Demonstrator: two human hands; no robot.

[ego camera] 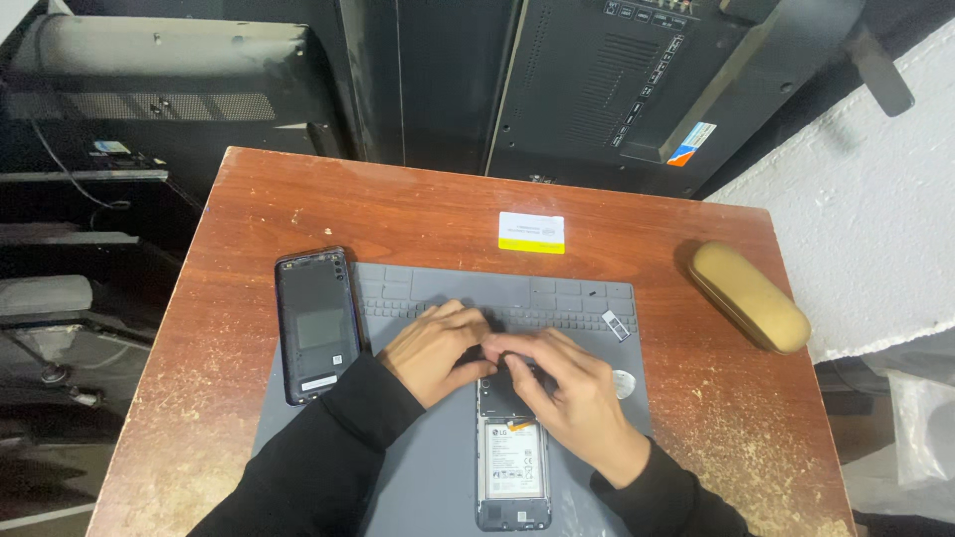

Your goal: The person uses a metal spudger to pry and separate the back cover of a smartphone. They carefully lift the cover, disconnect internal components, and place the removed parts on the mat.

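Our left hand (435,350) and right hand (562,390) meet, seemingly pinching something atop the opened phone (511,467); back cover (318,323) left, gold case (749,296) shut, right.

A worn reddish-brown wooden table (298,199) stands against dark television backs (637,80), one leaning upright behind it. To the right rises a rough white wall (875,229). Left of the table, dark shelves (80,239) hold cables and equipment in shadow.
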